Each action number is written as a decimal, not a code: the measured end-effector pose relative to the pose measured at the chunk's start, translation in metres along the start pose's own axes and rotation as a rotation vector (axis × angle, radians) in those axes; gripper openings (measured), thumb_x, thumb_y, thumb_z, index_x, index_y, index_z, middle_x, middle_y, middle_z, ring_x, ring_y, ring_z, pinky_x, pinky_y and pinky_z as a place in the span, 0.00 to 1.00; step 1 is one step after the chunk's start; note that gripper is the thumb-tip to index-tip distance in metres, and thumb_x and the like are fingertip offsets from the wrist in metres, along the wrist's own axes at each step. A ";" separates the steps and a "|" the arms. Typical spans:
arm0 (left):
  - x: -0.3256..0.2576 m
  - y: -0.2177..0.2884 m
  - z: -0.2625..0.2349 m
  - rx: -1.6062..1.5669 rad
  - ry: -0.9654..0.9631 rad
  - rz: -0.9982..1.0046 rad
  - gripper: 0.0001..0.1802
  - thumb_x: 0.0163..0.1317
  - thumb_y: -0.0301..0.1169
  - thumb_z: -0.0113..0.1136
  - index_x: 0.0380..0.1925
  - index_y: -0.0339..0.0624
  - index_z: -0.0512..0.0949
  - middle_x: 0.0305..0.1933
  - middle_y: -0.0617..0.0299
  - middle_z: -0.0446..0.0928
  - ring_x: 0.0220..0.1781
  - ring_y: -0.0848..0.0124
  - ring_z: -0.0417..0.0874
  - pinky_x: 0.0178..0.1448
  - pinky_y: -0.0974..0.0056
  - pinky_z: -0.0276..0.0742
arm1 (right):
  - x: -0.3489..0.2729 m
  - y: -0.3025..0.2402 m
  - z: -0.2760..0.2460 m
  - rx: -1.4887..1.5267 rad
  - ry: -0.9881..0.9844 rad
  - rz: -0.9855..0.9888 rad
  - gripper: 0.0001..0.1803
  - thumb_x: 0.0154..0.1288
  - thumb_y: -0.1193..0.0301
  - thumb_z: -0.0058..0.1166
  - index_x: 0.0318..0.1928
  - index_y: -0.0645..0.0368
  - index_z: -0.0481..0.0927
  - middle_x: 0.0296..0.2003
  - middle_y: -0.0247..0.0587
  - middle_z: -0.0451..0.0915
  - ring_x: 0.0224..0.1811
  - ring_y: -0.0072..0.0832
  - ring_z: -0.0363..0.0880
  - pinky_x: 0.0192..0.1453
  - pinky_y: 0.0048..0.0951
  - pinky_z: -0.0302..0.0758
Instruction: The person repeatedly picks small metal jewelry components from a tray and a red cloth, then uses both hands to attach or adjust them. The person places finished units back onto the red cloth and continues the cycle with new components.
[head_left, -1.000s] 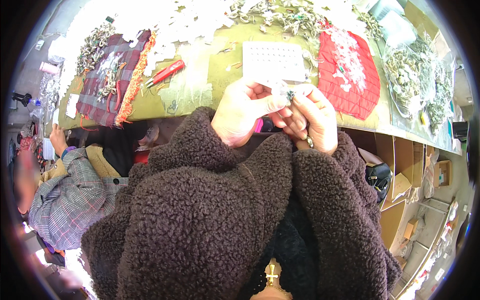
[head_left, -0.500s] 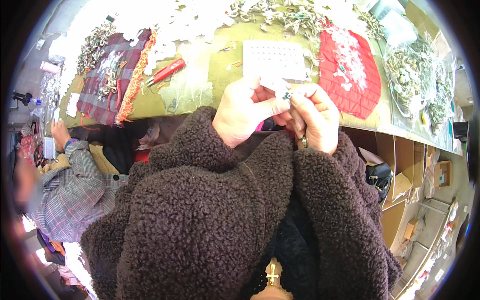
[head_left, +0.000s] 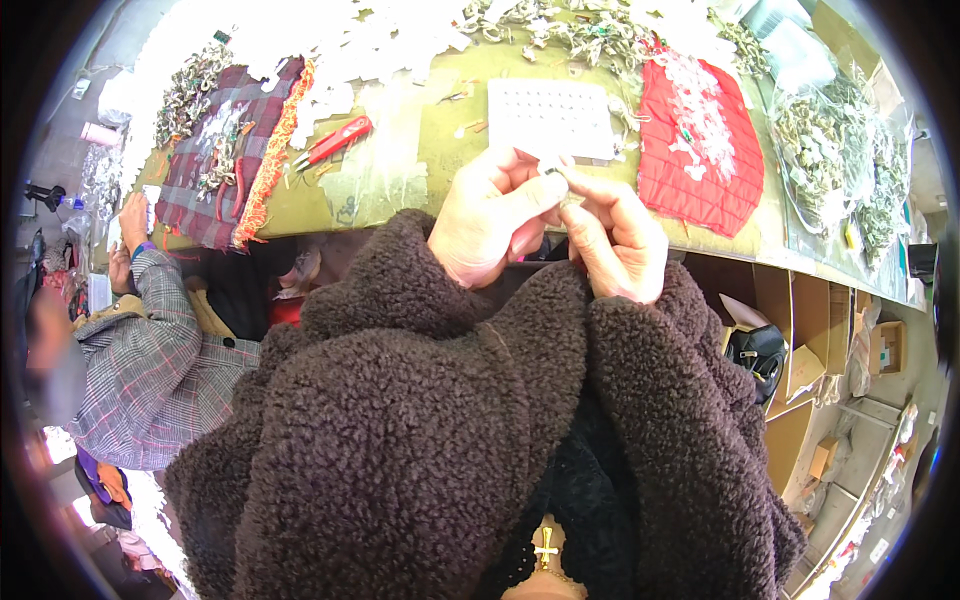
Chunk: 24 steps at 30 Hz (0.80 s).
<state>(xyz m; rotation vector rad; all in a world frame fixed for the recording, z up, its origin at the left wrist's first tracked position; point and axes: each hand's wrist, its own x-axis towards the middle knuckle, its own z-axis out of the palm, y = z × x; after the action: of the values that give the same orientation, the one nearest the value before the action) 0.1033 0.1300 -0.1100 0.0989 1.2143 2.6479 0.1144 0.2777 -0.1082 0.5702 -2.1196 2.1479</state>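
Note:
Both my hands are raised in front of me at the table's near edge, fingertips almost meeting. My left hand (head_left: pixel 490 212) pinches a small dark-and-pale piece (head_left: pixel 553 172) between thumb and fingers; it is too small to name its kind. Close beside it on the right, my right hand (head_left: pixel 622 238) has its thumb and forefinger pressed together at the same piece. Whether the right fingers grip that piece or another bit is hidden. Just beyond the hands lies a white sheet (head_left: pixel 548 110) with rows of small dark marks.
A red quilted cloth (head_left: pixel 740 150) bears white scraps. On the left lie a red-handled cutter (head_left: pixel 340 138) and a plaid cloth (head_left: pixel 270 110) with orange fringe. Clear bags (head_left: pixel 815 165) hold greenish strips. A co-worker's hand (head_left: pixel 133 222) rests by the table's left edge. Cardboard boxes (head_left: pixel 790 425) stand below right.
My hands have shifted slightly left, and the small piece between them has turned and moved left. The co-worker's hand has moved up toward the plaid cloth.

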 end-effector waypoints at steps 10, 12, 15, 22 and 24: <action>-0.003 -0.006 0.008 0.004 0.097 -0.026 0.07 0.67 0.32 0.51 0.36 0.40 0.72 0.21 0.71 0.69 0.16 0.85 0.63 0.18 0.77 0.55 | 0.004 -0.002 0.008 -0.170 0.146 0.118 0.04 0.62 0.78 0.55 0.37 0.64 0.76 0.23 0.30 0.78 0.23 0.09 0.70 0.28 0.14 0.68; -0.004 -0.007 0.007 0.074 0.102 -0.010 0.06 0.67 0.31 0.50 0.36 0.40 0.73 0.23 0.71 0.70 0.18 0.85 0.65 0.20 0.77 0.57 | 0.003 -0.004 0.008 -0.180 0.139 0.140 0.03 0.62 0.79 0.55 0.35 0.63 0.75 0.23 0.23 0.73 0.24 0.07 0.64 0.29 0.11 0.62; -0.004 -0.011 0.007 0.239 0.106 0.178 0.05 0.67 0.28 0.50 0.38 0.39 0.72 0.27 0.71 0.72 0.23 0.86 0.67 0.25 0.78 0.61 | 0.003 -0.005 0.009 -0.229 0.150 0.107 0.03 0.61 0.78 0.55 0.35 0.63 0.75 0.22 0.23 0.72 0.23 0.07 0.64 0.28 0.12 0.62; -0.006 -0.008 -0.003 0.327 0.064 0.198 0.07 0.67 0.28 0.49 0.41 0.37 0.71 0.28 0.69 0.71 0.22 0.82 0.67 0.25 0.74 0.63 | 0.007 0.007 0.009 0.068 0.123 0.264 0.05 0.62 0.76 0.53 0.36 0.66 0.76 0.25 0.35 0.79 0.25 0.13 0.74 0.31 0.16 0.71; -0.010 0.002 -0.012 0.102 -0.040 -0.049 0.07 0.67 0.28 0.48 0.41 0.37 0.71 0.28 0.67 0.71 0.20 0.80 0.66 0.22 0.72 0.62 | 0.009 0.009 0.008 0.236 0.078 0.378 0.05 0.63 0.77 0.51 0.36 0.67 0.75 0.27 0.37 0.79 0.27 0.16 0.76 0.33 0.19 0.73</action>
<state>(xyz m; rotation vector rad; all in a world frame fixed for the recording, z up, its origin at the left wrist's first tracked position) 0.1106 0.1177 -0.1159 0.1368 1.3207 2.5299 0.1054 0.2677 -0.1141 0.0967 -2.0830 2.5901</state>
